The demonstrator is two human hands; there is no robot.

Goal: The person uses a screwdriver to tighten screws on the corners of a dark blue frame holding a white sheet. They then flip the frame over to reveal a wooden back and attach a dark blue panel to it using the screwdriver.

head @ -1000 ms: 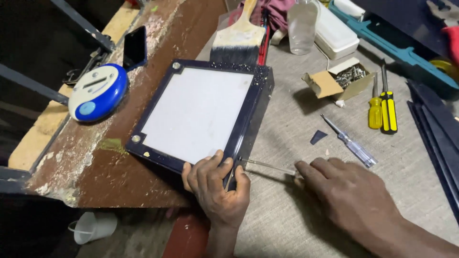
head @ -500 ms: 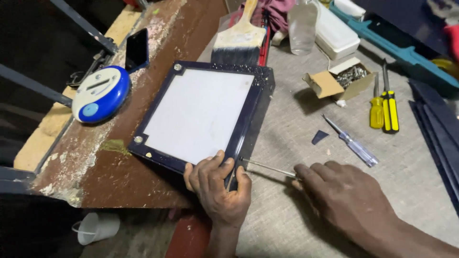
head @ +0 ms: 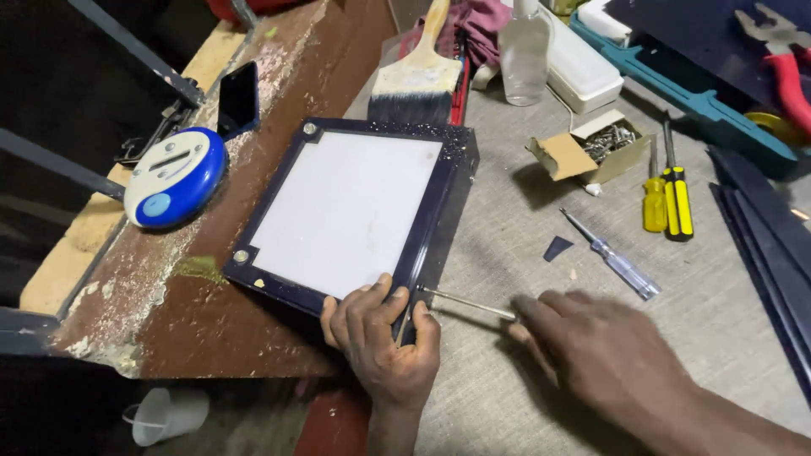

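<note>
The left hand has its grip pinching the near right corner of the dark blue frame, fingers on the top face and thumb pressed against the side wall. The right hand has its grip closed around the handle of a screwdriver, whose thin metal shaft runs level with the counter and meets the frame's side wall just beside the left thumb. The frame lies flat, with a white panel set inside it, straddling the line where the counter's grey surface gives way to a worn brown board at the left edge. Small screws show at the frame's far left and near left corners. Beyond the frame's far edge lies a wide paintbrush, with a clear bottle near it. To the right of the frame sit an open cardboard box of screws, two yellow-handled screwdrivers and a clear-handled screwdriver, all well apart from both hands. On the brown board rest a round blue and white device and a dark phone.
</note>
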